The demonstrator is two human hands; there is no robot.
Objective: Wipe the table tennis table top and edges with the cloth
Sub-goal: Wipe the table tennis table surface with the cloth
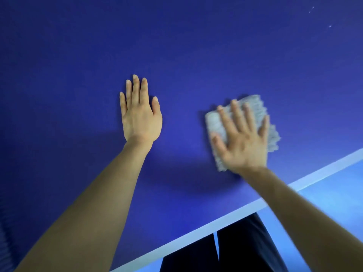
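Left forearm (84, 203) and right forearm (314, 213) enter from the bottom corners of the head view and reach forward over the blue table top (176, 46). The right hand (243, 142) lies flat on the grey cloth (215, 122), fingers straight and spread, with nothing curled or pinched; the cloth is held by downward pressure only. The cloth sits directly under this palm as a folded, roughly square pad, showing past the fingertips and on both sides of the hand. Hand and cloth are blurred, so no long axis can be read. The left hand (140, 116) rests flat on the bare surface, fingers straight and close together, holding nothing, well apart from the cloth on its left side. Key relation: the white edge band (196, 231) runs diagonally from lower left to upper right, between the cloth and the person's dark trouser legs (245, 242), with the pale floor (324, 193) beyond it. The cloth's near right corner lies near this band but not on it. Judgement: the right hand is the working hand. Pulling toward the body brings the pad onto the edge; pushing away takes it over the large expanse of table top beyond.
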